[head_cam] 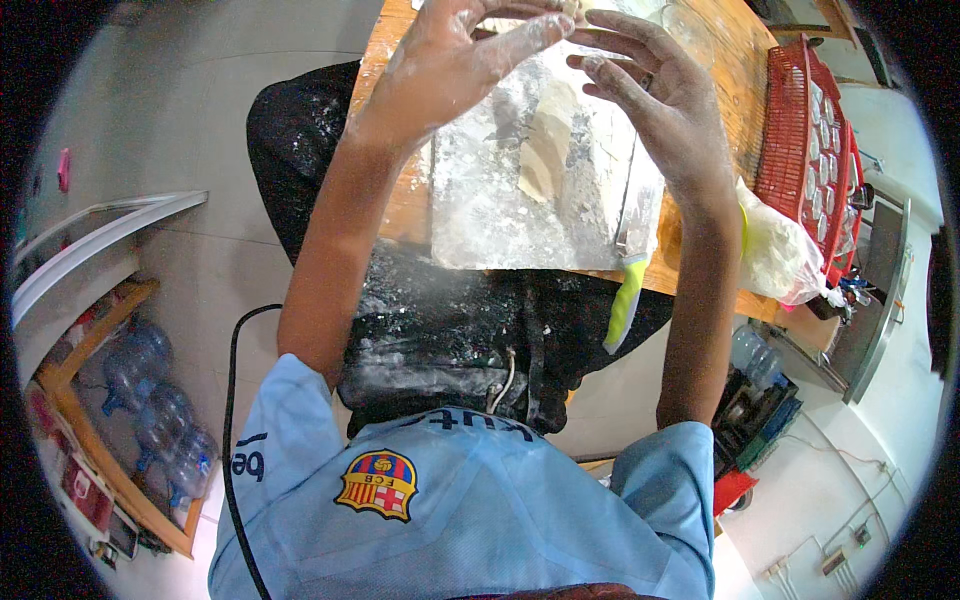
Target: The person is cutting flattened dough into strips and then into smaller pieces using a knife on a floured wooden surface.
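Both my hands are dusted with white powder and raised over a floured board (480,217) on a wooden table. My left hand (480,64) has its thumb stretched toward the right fingertips. A small pale piece (571,9) shows by the left fingertips at the top edge; whether it is gripped is unclear. Opposite, my right hand (660,97) has its fingers spread, with nothing visible in them. A flat strip of what looks like dough (549,142) lies on the board below the hands. Along the board's right side rests a knife (628,304), its green handle jutting past the near edge.
Bare wood of the table (731,67) shows on the right. Beside it stand a red plastic basket (780,135) and small round containers (825,150). A plastic bag of pale powder (776,251) sits near my right forearm. Large water bottles (161,409) occupy a wooden-framed shelf at left.
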Tool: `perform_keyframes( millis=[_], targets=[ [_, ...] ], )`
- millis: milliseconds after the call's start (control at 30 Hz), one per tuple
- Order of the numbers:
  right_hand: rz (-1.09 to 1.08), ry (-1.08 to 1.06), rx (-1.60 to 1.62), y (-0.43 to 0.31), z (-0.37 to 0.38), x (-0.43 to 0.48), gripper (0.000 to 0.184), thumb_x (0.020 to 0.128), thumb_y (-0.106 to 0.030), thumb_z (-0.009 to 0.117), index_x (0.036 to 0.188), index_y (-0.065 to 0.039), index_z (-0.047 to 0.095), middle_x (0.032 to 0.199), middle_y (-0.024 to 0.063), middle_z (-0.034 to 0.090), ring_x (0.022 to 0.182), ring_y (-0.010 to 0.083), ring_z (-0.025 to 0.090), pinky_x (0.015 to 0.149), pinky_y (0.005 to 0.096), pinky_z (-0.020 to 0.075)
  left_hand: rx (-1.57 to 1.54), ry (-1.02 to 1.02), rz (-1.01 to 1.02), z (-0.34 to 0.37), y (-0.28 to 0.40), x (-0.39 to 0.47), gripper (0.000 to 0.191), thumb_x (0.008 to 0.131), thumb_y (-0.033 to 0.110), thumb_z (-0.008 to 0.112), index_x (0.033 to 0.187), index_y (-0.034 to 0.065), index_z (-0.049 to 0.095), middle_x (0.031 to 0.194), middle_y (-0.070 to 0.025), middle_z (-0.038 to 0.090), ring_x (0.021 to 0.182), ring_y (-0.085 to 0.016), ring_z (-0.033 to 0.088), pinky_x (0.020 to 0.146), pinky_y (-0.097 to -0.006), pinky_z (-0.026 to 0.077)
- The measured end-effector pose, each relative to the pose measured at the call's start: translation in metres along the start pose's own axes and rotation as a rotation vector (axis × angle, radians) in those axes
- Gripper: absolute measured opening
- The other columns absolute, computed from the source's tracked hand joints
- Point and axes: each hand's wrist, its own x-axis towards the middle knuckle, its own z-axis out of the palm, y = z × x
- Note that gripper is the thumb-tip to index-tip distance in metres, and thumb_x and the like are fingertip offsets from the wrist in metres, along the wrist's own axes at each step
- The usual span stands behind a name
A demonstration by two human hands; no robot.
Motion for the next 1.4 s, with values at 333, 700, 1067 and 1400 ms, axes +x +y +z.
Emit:
perform_keyframes(
  millis=[333, 700, 1067, 1400],
  targets=[
    [0.147, 0.227, 0.003, 0.002, 0.035, -0.050, 0.030, 0.098, -0.011, 0.061, 0.128, -0.005, 0.062, 0.111, 0.0110, 0.074, 0.098, 0.0190, 0.071, 0.084, 0.0336, 0.0569, 0.039, 0.179, -0.021, -0.020, -0.004, 0.025, 0.022, 0.100, 0.015, 0.065, 0.109, -0.0045, 0.070, 0.098, -0.0091, 0.075, 0.082, -0.008, 0.064, 0.076, -0.0230, 0.052],
    [0.234, 0.345, -0.125, -0.005, 0.026, -0.114, 0.032, 0.095, -0.001, 0.061, 0.127, -0.005, 0.064, 0.110, 0.0127, 0.073, 0.101, 0.0209, 0.070, 0.083, 0.0340, 0.0562, 0.170, 0.204, -0.096, -0.050, -0.053, 0.066, 0.022, 0.100, 0.016, 0.064, 0.109, -0.0029, 0.071, 0.091, -0.0048, 0.075, 0.064, -0.003, 0.058, 0.057, -0.0205, 0.048],
    [0.215, 0.493, -0.517, 0.005, 0.021, -0.144, 0.034, 0.092, -0.005, 0.066, 0.126, -0.004, 0.064, 0.114, 0.0157, 0.068, 0.107, 0.0300, 0.064, 0.094, 0.0416, 0.0504, 0.278, 0.382, 0.025, -0.054, -0.036, 0.080, 0.025, 0.100, 0.018, 0.063, 0.119, 0.0020, 0.069, 0.118, -0.0092, 0.072, 0.097, -0.013, 0.069, 0.079, -0.0264, 0.054],
    [0.562, 0.501, -0.591, 0.011, 0.049, -0.186, 0.062, 0.091, -0.010, 0.070, 0.147, -0.007, 0.043, 0.122, 0.0232, 0.050, 0.113, 0.0459, 0.058, 0.099, 0.0515, 0.0494, 1.234, -0.176, 0.280, 0.019, -0.044, -0.034, 0.042, 0.097, 0.026, 0.064, 0.137, 0.0183, 0.061, 0.154, -0.0008, 0.049, 0.144, -0.027, 0.040, 0.114, -0.0509, 0.032]
  ],
)
